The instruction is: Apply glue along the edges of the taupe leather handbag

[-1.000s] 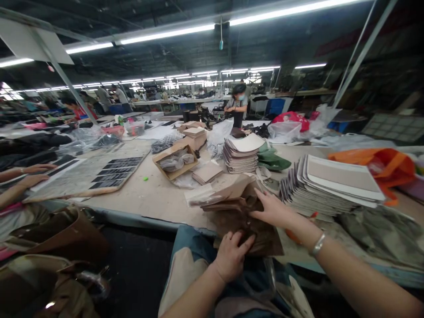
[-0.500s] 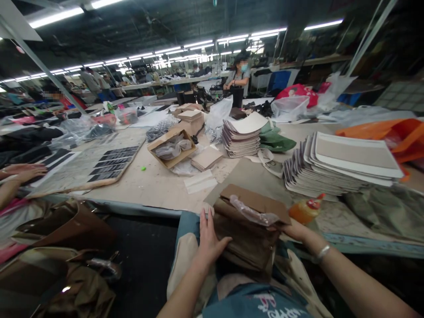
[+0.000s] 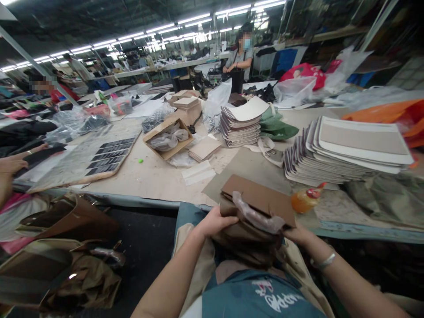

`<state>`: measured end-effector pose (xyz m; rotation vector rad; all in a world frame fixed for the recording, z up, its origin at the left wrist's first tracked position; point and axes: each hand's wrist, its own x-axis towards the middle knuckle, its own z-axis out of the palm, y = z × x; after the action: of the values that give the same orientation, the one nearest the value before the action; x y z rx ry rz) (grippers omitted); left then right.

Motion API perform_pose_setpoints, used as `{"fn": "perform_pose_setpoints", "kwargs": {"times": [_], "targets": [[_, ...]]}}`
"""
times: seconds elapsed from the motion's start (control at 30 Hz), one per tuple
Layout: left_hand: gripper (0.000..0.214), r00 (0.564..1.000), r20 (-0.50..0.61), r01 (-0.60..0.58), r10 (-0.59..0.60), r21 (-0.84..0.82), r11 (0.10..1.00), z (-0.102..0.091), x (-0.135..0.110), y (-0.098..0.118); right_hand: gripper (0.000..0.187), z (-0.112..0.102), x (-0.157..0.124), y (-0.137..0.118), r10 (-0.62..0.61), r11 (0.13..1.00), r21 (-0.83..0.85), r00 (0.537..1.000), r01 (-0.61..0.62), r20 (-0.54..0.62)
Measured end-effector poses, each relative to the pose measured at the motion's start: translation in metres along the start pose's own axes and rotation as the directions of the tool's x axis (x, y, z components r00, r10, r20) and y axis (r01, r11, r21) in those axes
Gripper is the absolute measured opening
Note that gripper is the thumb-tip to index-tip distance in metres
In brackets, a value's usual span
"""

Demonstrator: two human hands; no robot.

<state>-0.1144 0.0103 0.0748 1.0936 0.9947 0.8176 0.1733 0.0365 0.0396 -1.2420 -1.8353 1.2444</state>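
A brown handbag [image 3: 251, 238] rests on my lap against the table edge, its flap [image 3: 261, 194] uppermost. Clear plastic wrap [image 3: 255, 216] covers the handle lying across it. My left hand [image 3: 217, 221] grips the bag's left side, thumb on top and fingers out of sight behind it. At the right side my right hand [image 3: 296, 234], with a bangle on the wrist, holds the bag's edge; its fingertips are hidden beneath. Just beyond the right hand stands an orange glue bottle [image 3: 304, 201] with a red cap.
Stacks of pale panels [image 3: 351, 150] and curved pieces [image 3: 241, 123] stand on the table, near an open carton [image 3: 168, 139]. More brown bags [image 3: 73, 221] sit lower left. A co-worker's hand [image 3: 13, 165] is at the far left; another person [image 3: 240, 57] stands beyond.
My left hand, earlier spread open beside the bag, has closed on its left side. The bag has tilted slightly, and the camera view has shifted a little.
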Motion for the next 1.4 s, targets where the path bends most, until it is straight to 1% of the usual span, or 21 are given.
{"fn": "perform_pose_setpoints", "kwargs": {"times": [0.03,0.1,0.17,0.23,0.3,0.37,0.4,0.5,0.57,0.63,0.73,0.8,0.87,0.93,1.0,1.07,1.1,1.17,1.23,1.3,1.4], "targets": [[0.042,0.999,0.043,0.032,-0.028,-0.11,0.993,0.006,-0.014,0.002,0.031,0.001,-0.009,-0.005,0.015,1.0,-0.008,0.999,-0.015,0.052],[0.048,0.994,0.061,0.106,-0.091,-0.314,0.944,0.018,-0.04,0.003,0.03,0.002,-0.027,-0.017,0.059,0.998,-0.037,0.98,-0.053,0.188],[0.047,0.985,-0.007,0.152,-0.174,-0.451,0.879,0.027,-0.057,0.0,0.038,0.003,-0.043,-0.025,0.118,0.993,-0.046,0.945,-0.109,0.306],[0.041,0.955,-0.138,0.145,-0.262,-0.552,0.821,0.034,-0.064,-0.008,0.052,0.006,-0.058,-0.025,0.162,0.979,0.059,0.92,-0.195,0.358],[0.04,0.898,-0.272,0.091,-0.347,-0.655,0.75,0.04,-0.064,-0.017,0.064,0.016,-0.068,-0.018,0.159,0.934,0.252,0.927,-0.253,0.341],[0.042,0.853,-0.335,0.02,-0.4,-0.745,0.667,0.048,-0.061,-0.026,0.069,0.031,-0.074,-0.01,0.153,0.904,0.351,0.951,-0.244,0.269],[0.042,0.854,-0.322,0.006,-0.408,-0.779,0.627,0.052,-0.059,-0.03,0.071,0.041,-0.074,-0.009,0.161,0.913,0.34,0.964,-0.226,0.209],[0.04,0.91,-0.202,0.04,-0.363,-0.826,0.562,0.065,-0.053,-0.036,0.08,0.068,-0.064,-0.014,0.251,0.943,0.221,0.968,-0.248,0.015],[0.04,0.93,-0.143,0.085,-0.338,-0.813,0.576,0.07,-0.048,-0.036,0.081,0.08,-0.052,-0.021,0.323,0.925,0.243,0.942,-0.293,-0.09],[0.041,0.929,-0.162,0.095,-0.332,-0.763,0.639,0.071,-0.048,-0.034,0.073,0.086,-0.041,-0.025,0.361,0.885,0.361,0.923,-0.295,-0.133],[0.048,0.914,-0.33,0.003,-0.234,-0.572,0.82,0.061,-0.062,-0.029,0.063,0.085,-0.029,-0.021,0.373,0.792,0.556,0.921,-0.253,-0.112],[0.057,0.862,-0.486,-0.034,-0.142,-0.336,0.941,0.047,-0.082,-0.025,0.06,0.081,-0.026,-0.017,0.389,0.743,0.626,0.914,-0.236,-0.117],[0.071,0.819,-0.556,0.07,-0.139,-0.145,0.987,0.032,-0.105,-0.022,0.055,0.079,-0.026,-0.016,0.412,0.715,0.655,0.904,-0.244,-0.113],[0.086,0.861,-0.421,0.228,-0.285,-0.181,0.957,0.019,-0.122,-0.022,0.052,0.079,-0.025,-0.018,0.433,0.691,0.667,0.899,-0.279,-0.073],[0.088,0.901,-0.132,0.34,-0.414,-0.377,0.861,0.011,-0.128,-0.025,0.053,0.08,-0.025,-0.022,0.454,0.659,0.676,0.891,-0.329,-0.009],[0.078,0.917,0.093,0.366,-0.389,-0.587,0.722,0.009,-0.119,-0.032,0.055,0.082,-0.025,-0.025,0.465,0.634,0.68,0.884,-0.368,0.046],[0.068,0.926,0.132,0.347,-0.354,-0.667,0.659,0.009,-0.11,-0.036,0.056,0.082,-0.025,-0.026,0.464,0.628,0.676,0.883,-0.385,0.071],[0.047,0.938,0.11,0.286,-0.329,-0.782,0.555,0.012,-0.09,-0.042,0.055,0.081,-0.025,-0.026,0.455,0.631,0.659,0.883,-0.41,0.114],[0.034,0.934,0.049,0.229,-0.354,-0.843,0.487,0.017,-0.071,-0.047,0.052,0.078,-0.027,-0.024,0.457,0.629,0.648,0.879,-0.43,0.139],[0.03,0.93,0.036,0.21,-0.366,-0.868,0.449,0.024,-0.058,-0.049,0.049,0.073,-0.027,-0.02,0.478,0.616,0.652,0.868,-0.442,0.137],[0.026,0.926,0.034,0.21,-0.376,-0.875,0.437,0.034,-0.053,-0.052,0.051,0.066,-0.027,-0.016,0.481,0.622,0.645,0.867,-0.443,0.132]]}}
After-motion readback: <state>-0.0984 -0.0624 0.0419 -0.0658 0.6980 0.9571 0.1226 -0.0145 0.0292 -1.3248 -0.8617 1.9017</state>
